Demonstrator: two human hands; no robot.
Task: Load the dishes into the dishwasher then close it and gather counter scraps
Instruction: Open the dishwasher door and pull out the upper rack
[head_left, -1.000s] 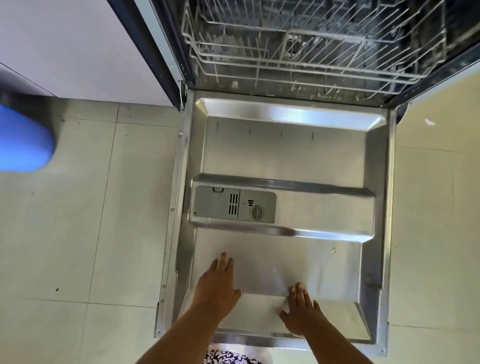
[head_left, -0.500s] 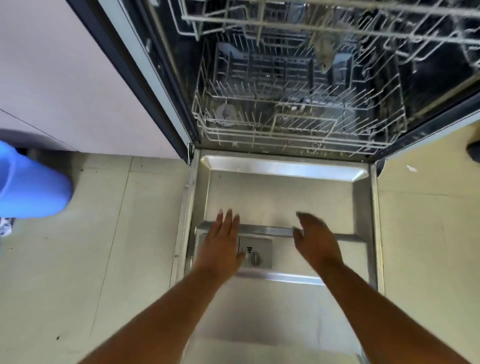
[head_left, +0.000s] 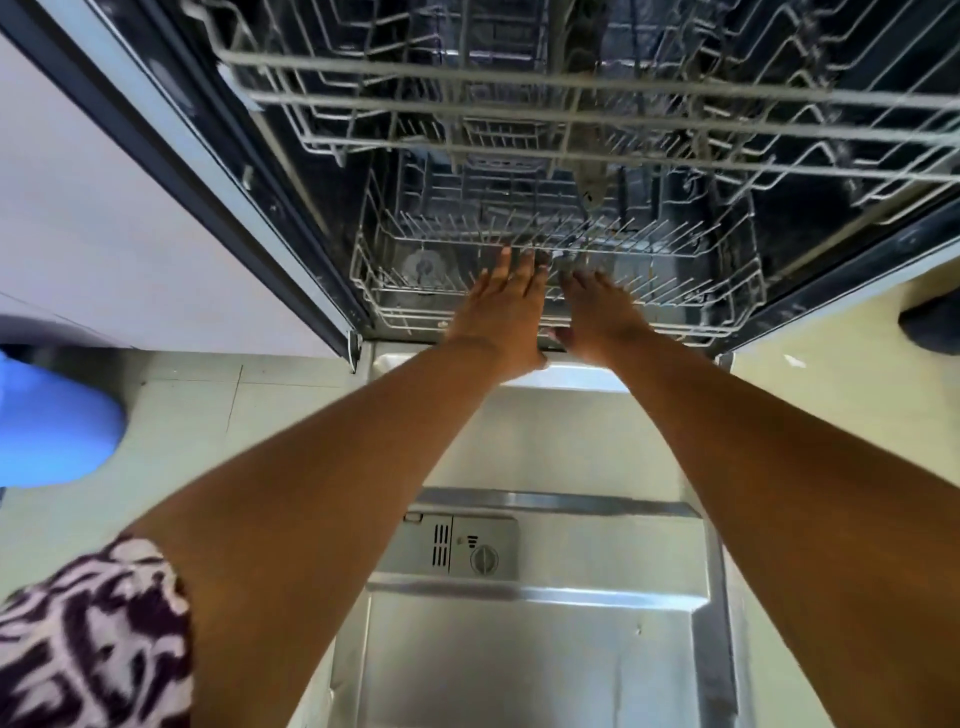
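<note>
Two bare hands reach over the lowered dishwasher door (head_left: 540, 654) to the front rim of the lower rack (head_left: 691, 291), which sits inside the tub, its wire front just behind the door hinge. Left hand (head_left: 501, 306) lies flat, fingers straight and together, fingertips at the rack's front wires; whether they press the wire cannot be told. Right hand (head_left: 597, 312) sits just beside it, fingers stretched forward with the thumb low near the door's inner edge; neither grip closes on anything that shows. Above both hands the upper rack (head_left: 571, 104) juts forward, leaving a gap between the two racks. No dishes show in either rack. The door lies flat and open beneath the forearms, its soap dispenser (head_left: 462, 545) between them. Floor tiles (head_left: 182, 415) flank the door on both sides. A blue container (head_left: 47, 421) stands on the floor at the left, well apart from the door. A patterned sleeve (head_left: 88, 639) shows at the lower left corner.
</note>
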